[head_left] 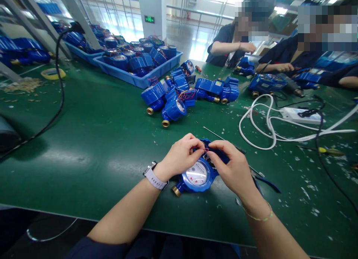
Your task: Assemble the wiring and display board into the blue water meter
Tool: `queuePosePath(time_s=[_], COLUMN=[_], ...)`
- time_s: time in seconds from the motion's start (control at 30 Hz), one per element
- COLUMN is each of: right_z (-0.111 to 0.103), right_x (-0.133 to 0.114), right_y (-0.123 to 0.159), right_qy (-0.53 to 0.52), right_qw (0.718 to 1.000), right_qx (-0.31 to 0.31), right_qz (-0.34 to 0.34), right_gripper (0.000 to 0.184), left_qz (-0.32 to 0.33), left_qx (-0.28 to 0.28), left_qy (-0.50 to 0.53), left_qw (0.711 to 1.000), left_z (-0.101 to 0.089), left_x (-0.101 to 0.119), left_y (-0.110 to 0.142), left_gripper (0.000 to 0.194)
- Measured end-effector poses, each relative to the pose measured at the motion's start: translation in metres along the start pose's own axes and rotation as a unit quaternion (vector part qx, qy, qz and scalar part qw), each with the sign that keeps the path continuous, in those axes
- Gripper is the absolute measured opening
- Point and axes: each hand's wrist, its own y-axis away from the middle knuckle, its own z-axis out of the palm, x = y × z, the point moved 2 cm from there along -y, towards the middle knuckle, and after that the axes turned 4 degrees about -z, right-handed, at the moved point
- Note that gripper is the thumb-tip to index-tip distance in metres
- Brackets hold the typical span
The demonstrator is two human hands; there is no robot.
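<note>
One blue meter (200, 186), dial up on the green surface (112, 139), near the front edge, between both hands. Left hand (181, 156): fingers pinched on thin red wires (206, 150) just behind the dial. Right hand (233, 171): fingertips at same wires, can't tell if gripping. Beyond: cluster of loose meters (169, 110), overlapping, count unclear. Also two blue trays (120, 73) of meters, one white power strip (302, 115), one tape roll (53, 74), at least two co-workers (225, 48).

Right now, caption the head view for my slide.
Left grip and right grip at the thin wires of a blue meter.
</note>
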Motion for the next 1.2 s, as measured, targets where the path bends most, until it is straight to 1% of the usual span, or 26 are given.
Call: queuePosePath(time_s=[0.1,0.17,0.23,0.3,0.37,0.43,0.47,0.53,0.67,0.73,0.83,0.9,0.97,1.07,1.13,1.2], right_z=[0.003,0.005,0.005,0.004,0.001,-0.002,-0.003,-0.003,0.005,0.008,0.008,0.007,0.005,0.004,0.005,0.005], right_x=[-0.002,-0.001,0.001,0.005,0.008,0.009,0.008,0.005,0.001,0.001,0.003,0.005,0.007,0.006,0.005,0.005], right_y=[-0.003,-0.005,-0.006,-0.006,-0.006,-0.005,-0.005,-0.005,-0.006,-0.007,-0.007,-0.008,-0.008,-0.008,-0.008,-0.009], right_qy=[0.025,0.016,-0.008,-0.037,-0.061,-0.071,-0.071,-0.056,-0.007,0.001,-0.005,-0.012,-0.022,-0.041,-0.054,-0.071], right_qw=[0.999,0.999,1.000,0.998,0.992,0.988,0.988,0.993,0.999,1.000,1.000,0.999,0.998,0.997,0.997,0.996], right_qx=[-0.009,-0.013,-0.017,-0.015,0.001,0.024,0.032,0.029,-0.018,-0.022,-0.021,-0.031,-0.042,-0.051,-0.047,-0.039], right_qz=[-0.041,-0.034,0.001,0.057,0.115,0.138,0.130,0.096,0.035,0.017,0.020,0.033,0.042,0.038,0.033,0.040], right_gripper=[0.006,0.011,0.014,0.016,0.019,0.022,0.025,0.028,0.012,0.009,0.012,0.012,0.013,0.012,0.011,0.011], left_qz=[0.006,0.009,0.011,0.014,0.012,0.008,0.007,0.007,0.013,0.013,0.024,0.040,0.039,0.020,0.024,0.036], left_qx=[-0.003,-0.005,-0.008,-0.012,-0.014,-0.011,-0.008,0.000,0.024,0.042,0.079,0.095,0.090,0.066,0.050,0.036], left_qy=[-0.006,-0.010,-0.014,-0.017,-0.016,-0.009,-0.003,0.010,0.043,0.063,0.070,0.043,-0.008,-0.076,-0.084,-0.064], left_qw=[1.000,1.000,1.000,1.000,1.000,1.000,1.000,1.000,0.999,0.997,0.994,0.994,0.995,0.995,0.995,0.997], left_z=[0.001,0.001,0.001,0.001,0.001,0.001,0.001,0.002,0.003,0.004,0.002,-0.001,-0.003,-0.004,-0.004,-0.002], left_x=[0.001,0.002,0.003,0.003,0.002,0.001,0.000,-0.001,-0.003,-0.004,-0.006,-0.005,-0.003,0.002,0.004,0.005], left_y=[0.000,0.000,0.001,0.001,0.001,0.000,0.000,-0.001,0.000,0.000,0.002,0.004,0.006,0.007,0.006,0.004], left_gripper=[0.009,0.009,0.010,0.011,0.011,0.011,0.010,0.010,0.013,0.014,0.012,0.014,0.017,0.016,0.013,0.009])
